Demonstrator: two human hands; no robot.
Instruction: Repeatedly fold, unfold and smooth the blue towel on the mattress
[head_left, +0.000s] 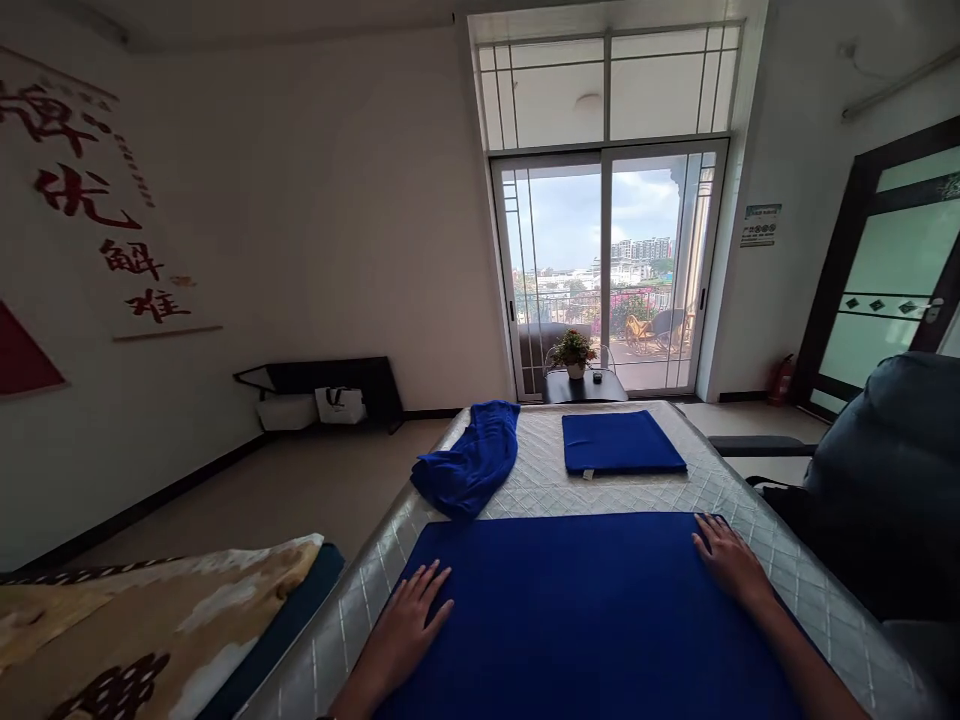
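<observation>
Quilted mattress [536,485] is carrying all the blue fabric. Lg blue cloth [577,610] is lying flat on its near part; folded blue cloth [622,443] & crumpled blue cloth [472,462] are sitting beyond, R & L resp. R hand [731,560] is resting nr the far R corner, L hand [411,618] on the L side, both w/ fingers apart, clamping nothing. For good smoothing, palms prob. should be pressing lightly, working evenly outward.

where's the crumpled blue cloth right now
In the head view, the crumpled blue cloth lies at the left edge of the quilted mattress, just beyond the spread blue cloth.
</observation>
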